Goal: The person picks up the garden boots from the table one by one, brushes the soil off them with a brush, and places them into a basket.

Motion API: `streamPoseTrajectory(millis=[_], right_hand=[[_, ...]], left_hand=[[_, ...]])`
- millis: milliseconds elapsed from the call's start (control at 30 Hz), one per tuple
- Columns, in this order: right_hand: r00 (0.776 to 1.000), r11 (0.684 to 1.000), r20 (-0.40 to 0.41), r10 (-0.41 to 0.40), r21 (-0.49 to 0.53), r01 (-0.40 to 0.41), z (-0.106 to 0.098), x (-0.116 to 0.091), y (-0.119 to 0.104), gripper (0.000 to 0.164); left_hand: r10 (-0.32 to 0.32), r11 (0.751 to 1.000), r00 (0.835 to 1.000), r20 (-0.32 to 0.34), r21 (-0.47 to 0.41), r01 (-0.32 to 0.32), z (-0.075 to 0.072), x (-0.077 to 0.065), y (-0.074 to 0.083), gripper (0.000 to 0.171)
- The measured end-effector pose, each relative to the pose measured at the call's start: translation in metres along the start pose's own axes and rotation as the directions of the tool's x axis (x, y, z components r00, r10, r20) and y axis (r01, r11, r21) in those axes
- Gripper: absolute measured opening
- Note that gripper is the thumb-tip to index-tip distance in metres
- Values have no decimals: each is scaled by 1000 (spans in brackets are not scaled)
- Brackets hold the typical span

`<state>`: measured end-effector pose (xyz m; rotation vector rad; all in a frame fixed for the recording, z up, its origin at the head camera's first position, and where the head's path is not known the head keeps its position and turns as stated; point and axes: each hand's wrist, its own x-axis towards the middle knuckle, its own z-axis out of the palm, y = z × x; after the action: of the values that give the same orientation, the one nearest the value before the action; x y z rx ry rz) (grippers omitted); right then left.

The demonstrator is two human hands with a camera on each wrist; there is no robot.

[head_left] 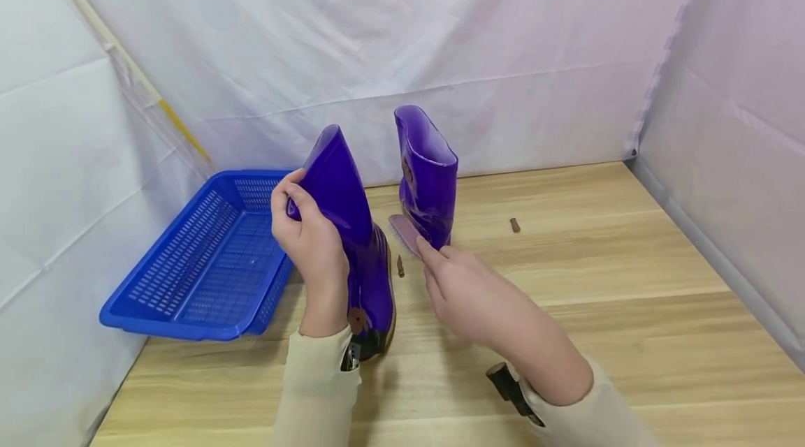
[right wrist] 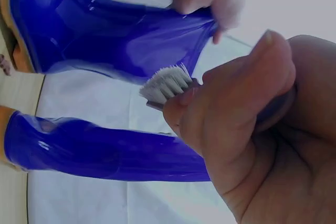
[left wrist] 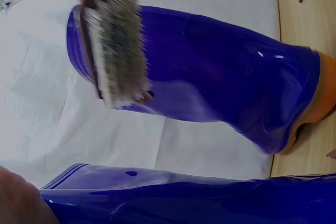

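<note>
My left hand grips the top edge of a purple rubber boot, thumb over the rim. This boot tilts on the table, its dark toe towards me and a brown patch near the toe. In my right hand is a scrubbing brush with a brown back. Its pale bristles face the gripped boot, and the brush lies between the two boots in the head view. A second purple boot stands upright just behind it, with another brown patch on its shaft.
A blue plastic basket sits at the left, beside the gripped boot. Small brown pieces lie on the wooden table, one between the boots and another to the right. White cloth hangs behind and at the sides.
</note>
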<state>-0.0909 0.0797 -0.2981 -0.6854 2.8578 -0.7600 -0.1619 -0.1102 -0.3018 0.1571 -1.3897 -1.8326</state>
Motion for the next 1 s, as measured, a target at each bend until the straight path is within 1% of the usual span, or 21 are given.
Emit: streamPoseTrajectory(millis=[67, 133, 200, 233, 300, 367, 400, 433, 500, 600, 667, 733, 800, 833, 867, 900, 1000], right_hand=[[1000, 1000, 12, -12, -7, 12, 0, -3, -1, 54], [999, 999, 27, -37, -14, 38, 2, -4, -1, 54], [995, 995, 46, -87, -40, 89, 5, -5, 1, 54], [991, 991, 55, -120, -60, 123, 6, -6, 3, 54], [978, 975, 80, -191, -97, 198, 10, -6, 9, 53], [959, 950, 102, -263, -145, 276, 14, -5, 16, 52], [950, 939, 117, -289, -159, 305, 16, -5, 19, 52], [941, 927, 129, -313, -175, 332, 19, -4, 22, 52], [923, 902, 151, -355, -205, 380, 25, -2, 27, 53], [898, 864, 159, -411, -248, 439, 35, 3, 31, 53], [887, 847, 147, -438, -263, 462, 42, 8, 33, 53], [882, 837, 134, -452, -276, 472, 46, 13, 33, 52], [876, 830, 124, -466, -284, 481, 49, 18, 34, 55], [872, 820, 118, -475, -301, 487, 50, 21, 35, 58], [865, 805, 112, -489, -325, 497, 50, 24, 36, 61], [854, 783, 101, -510, -356, 510, 51, 27, 37, 65], [814, 708, 71, -576, -454, 541, 52, 36, 41, 75]], left_hand=[[26, 999, 1000, -7, 28, -26, 2, 3, -3, 33], [52, 996, 999, -3, 78, -52, 3, 5, -6, 30], [67, 985, 997, 35, 158, -71, 3, 7, -6, 27], [67, 977, 995, 71, 200, -80, 2, 8, -6, 27], [50, 946, 986, 159, 309, -98, -2, 10, -4, 31], [15, 911, 967, 253, 395, -118, -7, 11, -2, 42], [-6, 893, 958, 288, 432, -124, -10, 12, -2, 48], [-26, 880, 949, 314, 458, -128, -13, 12, -2, 55], [-64, 855, 937, 344, 503, -126, -19, 11, -4, 67], [-96, 835, 924, 369, 535, -127, -26, 8, -8, 79], [-97, 825, 915, 393, 545, -147, -29, 7, -9, 83], [-88, 817, 904, 418, 549, -174, -31, 6, -9, 84], [-68, 808, 895, 441, 551, -210, -32, 5, -8, 84], [-57, 803, 890, 453, 551, -228, -33, 5, -7, 83], [-48, 800, 885, 464, 549, -244, -33, 5, -7, 83], [-39, 794, 881, 472, 549, -260, -34, 5, -6, 82], [-8, 791, 871, 491, 536, -295, -36, 4, -6, 79]])
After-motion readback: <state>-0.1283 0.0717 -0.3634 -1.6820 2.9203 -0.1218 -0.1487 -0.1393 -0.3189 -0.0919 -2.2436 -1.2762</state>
